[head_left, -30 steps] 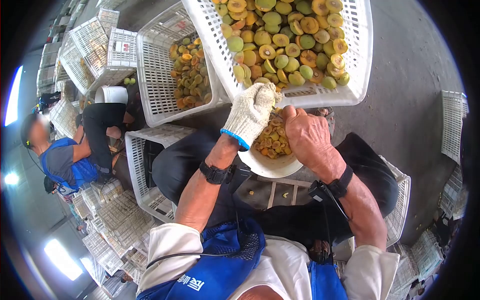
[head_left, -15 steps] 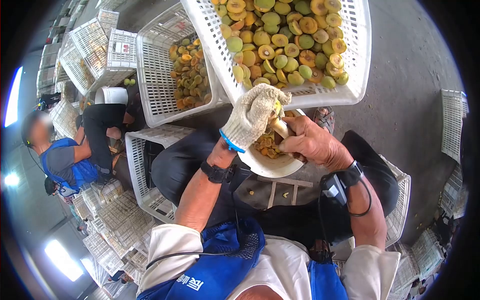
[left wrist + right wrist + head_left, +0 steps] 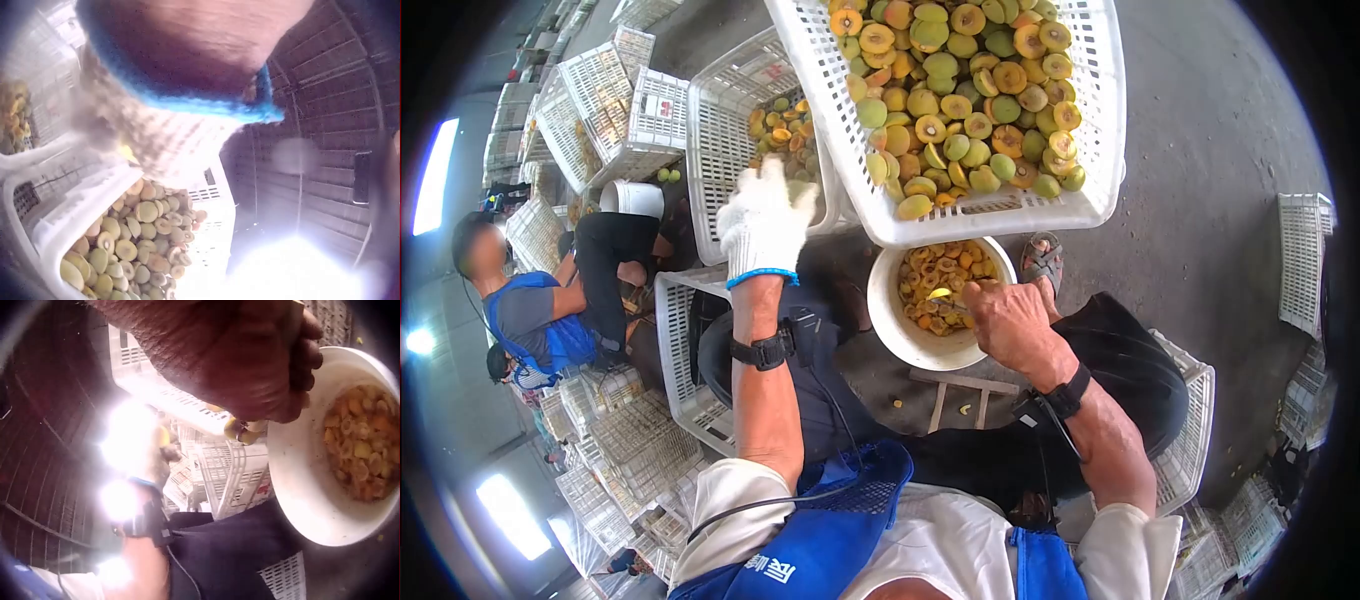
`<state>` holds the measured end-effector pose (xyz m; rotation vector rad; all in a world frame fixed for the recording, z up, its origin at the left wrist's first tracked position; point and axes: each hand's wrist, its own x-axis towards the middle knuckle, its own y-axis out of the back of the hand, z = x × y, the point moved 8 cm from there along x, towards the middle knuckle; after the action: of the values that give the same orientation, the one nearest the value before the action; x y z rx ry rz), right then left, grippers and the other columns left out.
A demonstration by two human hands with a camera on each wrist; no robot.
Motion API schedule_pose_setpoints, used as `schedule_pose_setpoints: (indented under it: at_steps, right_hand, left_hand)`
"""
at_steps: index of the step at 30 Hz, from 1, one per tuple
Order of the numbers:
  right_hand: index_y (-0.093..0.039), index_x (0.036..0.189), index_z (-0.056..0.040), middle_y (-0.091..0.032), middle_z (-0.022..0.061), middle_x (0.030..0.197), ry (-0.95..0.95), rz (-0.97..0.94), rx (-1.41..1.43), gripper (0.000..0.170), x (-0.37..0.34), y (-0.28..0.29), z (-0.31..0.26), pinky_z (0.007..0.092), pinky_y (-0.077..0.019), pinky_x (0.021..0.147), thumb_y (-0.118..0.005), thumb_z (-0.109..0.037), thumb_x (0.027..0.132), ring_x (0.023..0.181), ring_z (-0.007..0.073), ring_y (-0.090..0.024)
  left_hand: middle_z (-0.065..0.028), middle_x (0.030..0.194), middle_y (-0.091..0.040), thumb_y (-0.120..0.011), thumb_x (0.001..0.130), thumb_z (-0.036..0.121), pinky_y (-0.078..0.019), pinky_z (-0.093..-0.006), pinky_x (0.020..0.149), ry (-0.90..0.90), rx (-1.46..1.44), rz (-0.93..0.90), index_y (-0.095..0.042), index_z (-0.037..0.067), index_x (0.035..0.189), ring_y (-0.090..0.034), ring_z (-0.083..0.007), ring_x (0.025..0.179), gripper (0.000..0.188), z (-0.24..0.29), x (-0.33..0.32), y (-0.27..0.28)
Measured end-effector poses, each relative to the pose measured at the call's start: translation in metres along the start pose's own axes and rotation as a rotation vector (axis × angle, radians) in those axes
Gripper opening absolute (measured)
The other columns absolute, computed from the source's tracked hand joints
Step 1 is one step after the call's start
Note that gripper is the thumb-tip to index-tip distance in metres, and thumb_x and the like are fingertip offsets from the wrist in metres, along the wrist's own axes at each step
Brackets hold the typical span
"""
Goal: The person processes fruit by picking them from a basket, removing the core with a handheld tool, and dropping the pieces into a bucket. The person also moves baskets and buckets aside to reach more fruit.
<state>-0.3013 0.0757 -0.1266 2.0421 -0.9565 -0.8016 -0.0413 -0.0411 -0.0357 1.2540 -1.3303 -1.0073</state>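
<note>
In the head view my gloved left hand is over the near edge of the left fruit crate, fingers and thumb spread. A small yellow patch shows beside the glove in the left wrist view; whether the hand touches it is unclear. My bare right hand has its fingers curled round a small tool, mostly hidden, whose tip shows yellow over the white bucket. Cut yellow-orange fruit pieces lie in the bucket. Beyond it, halved green-yellow fruits fill the big white crate.
A wooden stool frame stands on the floor below the bucket, near my legs. Another white crate is by my left knee. A seated person in a blue vest is at the left, among stacked crates.
My left hand has left the right hand and moved left to the left crate, its fingers spreading. The right hand has stayed near the bucket, with the tool in it. The view has shifted slightly.
</note>
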Motion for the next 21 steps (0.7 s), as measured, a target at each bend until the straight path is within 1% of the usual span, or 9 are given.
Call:
schedule_pose_setpoints:
  at_steps: [2, 4, 6, 7, 8, 9, 11, 17, 21]
  right_hand:
    - [-0.060, 0.095, 0.0003, -0.069, 0.0206, 0.074, 0.070, -0.041, 0.122, 0.019, -0.002, -0.013, -0.001, 0.0506, -0.0550, 0.064, -0.067, -0.013, 0.083, 0.073, 0.0420, -0.071]
    - [-0.059, 0.095, 0.0004, -0.069, 0.0210, 0.074, 0.034, -0.037, 0.174, 0.021, -0.001, -0.019, -0.005, 0.0508, -0.0549, 0.064, -0.068, -0.014, 0.083, 0.073, 0.0426, -0.071]
    - [-0.056, 0.096, 0.0007, -0.067, 0.0217, 0.072, 0.012, -0.062, 0.211, 0.026, -0.001, -0.044, 0.005, 0.0507, -0.0554, 0.065, -0.069, -0.015, 0.081, 0.073, 0.0432, -0.070]
    - [-0.056, 0.096, 0.0007, -0.067, 0.0217, 0.072, 0.009, -0.057, 0.215, 0.026, -0.004, -0.055, 0.008, 0.0507, -0.0554, 0.065, -0.069, -0.015, 0.081, 0.073, 0.0432, -0.070]
    - [-0.055, 0.099, 0.0011, -0.067, 0.0221, 0.073, -0.001, -0.087, 0.226, 0.030, -0.008, -0.066, 0.010, 0.0516, -0.0557, 0.068, -0.071, -0.017, 0.081, 0.076, 0.0435, -0.070]
    - [-0.053, 0.102, 0.0016, -0.066, 0.0225, 0.073, -0.007, -0.124, 0.233, 0.035, -0.011, -0.072, 0.012, 0.0525, -0.0561, 0.071, -0.072, -0.018, 0.080, 0.079, 0.0438, -0.070]
    - [-0.056, 0.098, 0.0010, -0.068, 0.0214, 0.072, 0.030, -0.053, 0.243, 0.023, -0.011, -0.054, 0.008, 0.0510, -0.0562, 0.065, -0.065, -0.011, 0.081, 0.073, 0.0420, -0.071]
    - [-0.058, 0.099, 0.0009, -0.067, 0.0208, 0.070, -0.059, 0.009, 0.199, 0.019, -0.006, -0.021, 0.012, 0.0498, -0.0555, 0.062, -0.063, -0.008, 0.083, 0.071, 0.0403, -0.071]
    - [-0.061, 0.097, 0.0017, -0.067, 0.0197, 0.070, -0.041, 0.079, 0.165, 0.018, -0.005, -0.009, 0.014, 0.0498, -0.0547, 0.062, -0.063, -0.009, 0.083, 0.071, 0.0397, -0.071]
  left_hand:
    - [-0.0174, 0.104, -0.071, -0.073, 0.093, 0.031, -0.0564, -0.0490, 0.082, 0.021, -0.007, 0.065, -0.071, 0.009, 0.116, -0.071, -0.0385, 0.095, 0.032, 0.004, 0.004, 0.005]
    - [-0.0178, 0.102, -0.072, -0.073, 0.093, 0.024, -0.0576, -0.0465, 0.083, -0.170, -0.408, 0.204, -0.073, 0.007, 0.112, -0.072, -0.0377, 0.094, 0.026, 0.033, 0.004, 0.020]
    - [-0.0187, 0.102, -0.074, -0.070, 0.093, 0.018, -0.0585, -0.0434, 0.086, -0.193, -0.629, 0.072, -0.074, 0.006, 0.111, -0.073, -0.0378, 0.094, 0.022, 0.076, 0.004, 0.017]
    - [-0.0185, 0.101, -0.074, -0.068, 0.094, 0.021, -0.0583, -0.0447, 0.085, -0.181, -0.572, -0.069, -0.074, 0.008, 0.110, -0.072, -0.0388, 0.094, 0.021, 0.097, 0.007, 0.001]
    - [-0.0193, 0.100, -0.074, -0.065, 0.096, 0.026, -0.0575, -0.0475, 0.085, -0.255, -0.495, -0.077, -0.074, 0.010, 0.110, -0.072, -0.0401, 0.093, 0.023, 0.114, 0.013, -0.019]
    - [-0.0199, 0.099, -0.074, -0.063, 0.097, 0.030, -0.0563, -0.0503, 0.086, -0.225, -0.447, -0.148, -0.073, 0.009, 0.108, -0.071, -0.0408, 0.094, 0.025, 0.126, 0.021, -0.040]
    - [-0.0235, 0.101, -0.073, -0.063, 0.097, 0.033, -0.0556, -0.0514, 0.087, -0.157, -0.386, -0.261, -0.071, 0.007, 0.112, -0.071, -0.0415, 0.097, 0.031, 0.142, 0.033, -0.071]
    - [-0.0300, 0.106, -0.070, -0.068, 0.093, 0.031, -0.0553, -0.0528, 0.087, 0.002, -0.446, -0.136, -0.067, 0.006, 0.120, -0.070, -0.0434, 0.101, 0.037, 0.156, 0.037, -0.109]
    - [-0.0265, 0.110, -0.072, -0.067, 0.089, 0.024, -0.0553, -0.0511, 0.091, 0.124, -0.591, -0.117, -0.070, 0.007, 0.119, -0.069, -0.0431, 0.106, 0.034, 0.149, 0.038, -0.108]
